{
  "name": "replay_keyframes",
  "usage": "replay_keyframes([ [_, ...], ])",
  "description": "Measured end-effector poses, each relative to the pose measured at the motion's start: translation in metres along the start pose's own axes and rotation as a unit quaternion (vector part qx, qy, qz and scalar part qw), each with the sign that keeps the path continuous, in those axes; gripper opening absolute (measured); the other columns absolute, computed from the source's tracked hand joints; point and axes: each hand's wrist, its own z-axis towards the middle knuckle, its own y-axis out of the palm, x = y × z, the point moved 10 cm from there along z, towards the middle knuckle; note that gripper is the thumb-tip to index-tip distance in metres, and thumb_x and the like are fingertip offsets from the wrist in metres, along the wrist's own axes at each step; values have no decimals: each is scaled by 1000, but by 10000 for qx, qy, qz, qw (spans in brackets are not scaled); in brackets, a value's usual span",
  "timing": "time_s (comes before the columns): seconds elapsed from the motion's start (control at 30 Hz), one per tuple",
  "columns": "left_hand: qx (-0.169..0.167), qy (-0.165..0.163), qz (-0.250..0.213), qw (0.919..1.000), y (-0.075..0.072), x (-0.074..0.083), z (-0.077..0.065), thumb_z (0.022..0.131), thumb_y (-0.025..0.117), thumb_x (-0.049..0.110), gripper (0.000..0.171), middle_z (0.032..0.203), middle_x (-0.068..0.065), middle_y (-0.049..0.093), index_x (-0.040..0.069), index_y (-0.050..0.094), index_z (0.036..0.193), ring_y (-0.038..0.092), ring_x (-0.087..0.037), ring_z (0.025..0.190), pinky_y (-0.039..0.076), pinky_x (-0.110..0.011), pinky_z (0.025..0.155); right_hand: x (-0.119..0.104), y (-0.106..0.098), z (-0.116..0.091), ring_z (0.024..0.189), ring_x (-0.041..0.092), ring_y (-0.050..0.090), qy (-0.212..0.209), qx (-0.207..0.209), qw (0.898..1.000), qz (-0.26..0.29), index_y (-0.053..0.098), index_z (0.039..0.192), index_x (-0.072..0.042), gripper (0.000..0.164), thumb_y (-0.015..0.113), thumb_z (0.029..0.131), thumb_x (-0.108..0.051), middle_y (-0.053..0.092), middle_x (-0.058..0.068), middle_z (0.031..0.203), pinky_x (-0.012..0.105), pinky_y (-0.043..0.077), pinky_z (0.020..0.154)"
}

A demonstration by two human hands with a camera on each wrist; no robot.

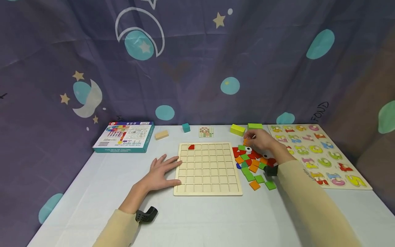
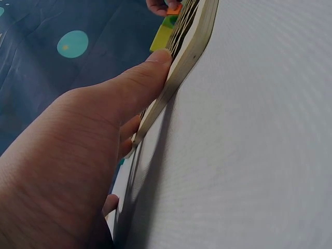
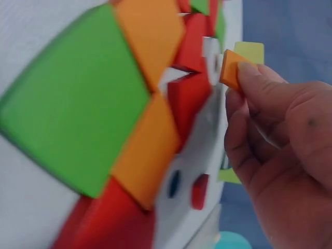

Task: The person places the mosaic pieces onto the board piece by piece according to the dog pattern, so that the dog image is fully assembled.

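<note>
A pale wooden grid board lies on the white table, with one red quarter-round tile in a cell of its top row. Fingers spread, my left hand rests on the board's left edge; the left wrist view has its thumb against the rim. Over the heap of loose tiles on the board's right, my right hand pinches an orange square tile between thumb and fingertips. Green, orange, red and blue tiles make up that heap, among them a green tile at its near edge.
A boxed bead set sits at the back left. Along the back stand a wooden block, a teal cube, a small picture card and a yellow-green block. The number puzzle board lies at the right, beyond my right forearm.
</note>
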Motion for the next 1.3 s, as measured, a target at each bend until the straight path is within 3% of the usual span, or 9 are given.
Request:
replay_keyframes([
  [0.23, 41, 11, 51, 10000, -2, -1, -2, 84, 74, 58, 78, 159, -1, 39, 21, 53, 149, 13, -44, 150, 1, -69, 113, -33, -7, 0, 90, 30, 56, -547, 96, 9985, 16, 67, 113, -1, 17, 67, 98, -9, 62, 13, 103, 36, 51, 76],
  [0.53, 57, 45, 9, 10000, -2, 0, 0, 84, 74, 57, 78, 159, -2, 39, 20, 53, 149, 13, -45, 150, 0, -69, 113, -78, 2, 4, 91, 32, 59, -1255, 27, 9903, 598, 67, 112, 5, 15, 65, 97, 0, 63, 16, 102, 38, 52, 81],
  [0.77, 70, 45, -6, 10000, -3, 1, -1, 84, 74, 57, 77, 159, -3, 40, 20, 54, 149, 13, -45, 150, 1, -70, 113, -101, 26, 14, 95, 38, 61, -1159, -236, 9893, 856, 66, 116, 3, 18, 64, 99, -3, 63, 14, 105, 38, 52, 81],
  [0.93, 46, 38, 4, 10000, -2, 1, -1, 85, 74, 56, 77, 159, -3, 39, 20, 54, 149, 13, -45, 150, 1, -70, 113, -114, 49, 22, 94, 29, 61, -1311, -423, 9863, 910, 66, 117, 2, 19, 64, 99, -4, 63, 11, 105, 37, 52, 79],
  [1.3, -22, 85, 58, 9999, 0, 4, 0, 89, 70, 54, 74, 160, -3, 37, 19, 50, 151, 12, -47, 149, 1, -71, 112, -140, 85, 41, 90, 22, 59, -1490, -496, 9857, 617, 69, 110, -3, 13, 65, 98, -2, 65, 6, 99, 35, 50, 80],
])
